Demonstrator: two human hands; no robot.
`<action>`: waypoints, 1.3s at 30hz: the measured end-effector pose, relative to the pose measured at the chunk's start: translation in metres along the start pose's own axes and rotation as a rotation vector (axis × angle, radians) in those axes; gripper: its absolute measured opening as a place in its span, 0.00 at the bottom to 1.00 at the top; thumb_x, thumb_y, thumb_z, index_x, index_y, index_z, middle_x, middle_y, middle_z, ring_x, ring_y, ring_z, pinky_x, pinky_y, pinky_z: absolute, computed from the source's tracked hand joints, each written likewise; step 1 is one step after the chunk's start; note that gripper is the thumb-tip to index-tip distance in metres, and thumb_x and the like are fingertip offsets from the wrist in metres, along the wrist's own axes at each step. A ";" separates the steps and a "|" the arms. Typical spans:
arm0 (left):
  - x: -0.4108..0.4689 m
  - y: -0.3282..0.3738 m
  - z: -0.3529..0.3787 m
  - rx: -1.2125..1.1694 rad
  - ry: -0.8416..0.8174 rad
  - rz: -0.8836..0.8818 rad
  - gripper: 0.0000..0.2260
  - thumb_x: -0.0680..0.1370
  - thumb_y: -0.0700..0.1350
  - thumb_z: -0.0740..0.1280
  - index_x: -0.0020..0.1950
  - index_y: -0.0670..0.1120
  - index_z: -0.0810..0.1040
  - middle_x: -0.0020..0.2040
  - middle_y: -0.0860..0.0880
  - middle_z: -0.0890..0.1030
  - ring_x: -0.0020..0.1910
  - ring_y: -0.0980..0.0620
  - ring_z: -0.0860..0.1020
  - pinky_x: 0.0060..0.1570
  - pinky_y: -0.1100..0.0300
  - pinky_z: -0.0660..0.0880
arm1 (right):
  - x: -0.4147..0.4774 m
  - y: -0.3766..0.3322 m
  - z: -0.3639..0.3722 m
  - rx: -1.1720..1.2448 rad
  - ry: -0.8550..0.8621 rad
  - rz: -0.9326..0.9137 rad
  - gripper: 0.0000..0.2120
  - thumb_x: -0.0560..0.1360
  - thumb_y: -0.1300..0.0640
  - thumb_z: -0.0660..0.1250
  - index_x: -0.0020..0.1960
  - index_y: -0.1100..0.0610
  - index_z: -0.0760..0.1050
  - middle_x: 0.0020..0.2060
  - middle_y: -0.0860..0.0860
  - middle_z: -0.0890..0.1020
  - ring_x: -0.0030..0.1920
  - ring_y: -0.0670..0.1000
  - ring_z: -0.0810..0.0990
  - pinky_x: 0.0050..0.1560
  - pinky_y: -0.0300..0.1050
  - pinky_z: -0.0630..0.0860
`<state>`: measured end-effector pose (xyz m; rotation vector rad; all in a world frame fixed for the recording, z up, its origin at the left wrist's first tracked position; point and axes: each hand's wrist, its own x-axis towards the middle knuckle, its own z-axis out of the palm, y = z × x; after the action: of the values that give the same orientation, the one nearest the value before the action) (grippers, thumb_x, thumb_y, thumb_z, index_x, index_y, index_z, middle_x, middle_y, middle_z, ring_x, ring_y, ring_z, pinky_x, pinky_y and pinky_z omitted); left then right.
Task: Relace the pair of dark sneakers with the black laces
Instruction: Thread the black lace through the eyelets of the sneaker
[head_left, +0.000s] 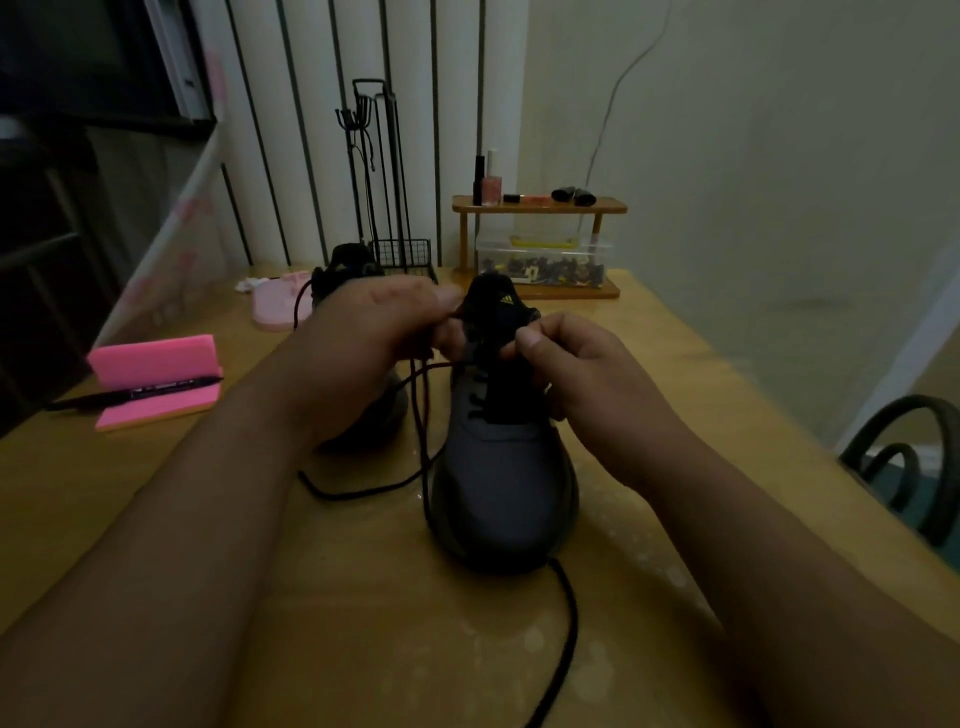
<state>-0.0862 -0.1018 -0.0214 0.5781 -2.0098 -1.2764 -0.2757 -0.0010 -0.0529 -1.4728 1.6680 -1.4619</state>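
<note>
Dim room, as I view it: wooden table; pale wall beyond the right grip; striped panelling beyond the left grip; chair rightward.

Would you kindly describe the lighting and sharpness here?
Head view: dim, yellowish light, so the dark sneaker and black lace barely separate; the left hand and right hand look slightly soft; faint glare patches mark the glossy table.

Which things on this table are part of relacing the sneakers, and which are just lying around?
Job: front sneaker, rear sneaker, black lace, left hand pinching it, right hand gripping the front sneaker.
Lying about: pink block, black marker, wooden shelf, plastic box, nail polish.
</note>
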 end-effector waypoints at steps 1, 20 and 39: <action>0.000 0.001 -0.001 -0.146 0.023 -0.028 0.15 0.85 0.49 0.62 0.40 0.48 0.80 0.42 0.47 0.81 0.43 0.50 0.80 0.47 0.55 0.75 | -0.001 -0.001 0.001 -0.017 0.036 -0.016 0.07 0.84 0.50 0.64 0.52 0.52 0.77 0.40 0.42 0.81 0.36 0.38 0.77 0.37 0.35 0.72; 0.010 -0.007 0.016 -0.121 0.247 -0.053 0.09 0.84 0.37 0.62 0.61 0.48 0.76 0.36 0.52 0.74 0.27 0.55 0.67 0.24 0.61 0.64 | -0.014 -0.030 0.002 0.411 -0.192 0.136 0.11 0.85 0.52 0.61 0.53 0.59 0.76 0.35 0.51 0.80 0.36 0.53 0.81 0.35 0.43 0.78; -0.002 0.005 0.039 0.495 0.072 0.290 0.13 0.86 0.53 0.60 0.70 0.59 0.75 0.52 0.60 0.78 0.52 0.62 0.78 0.50 0.64 0.77 | -0.009 -0.021 -0.004 0.222 -0.159 0.083 0.11 0.84 0.54 0.65 0.53 0.60 0.82 0.30 0.48 0.75 0.28 0.45 0.71 0.28 0.38 0.66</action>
<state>-0.1140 -0.0748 -0.0288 0.5199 -2.2569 -0.5781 -0.2679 0.0114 -0.0352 -1.3448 1.4067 -1.3968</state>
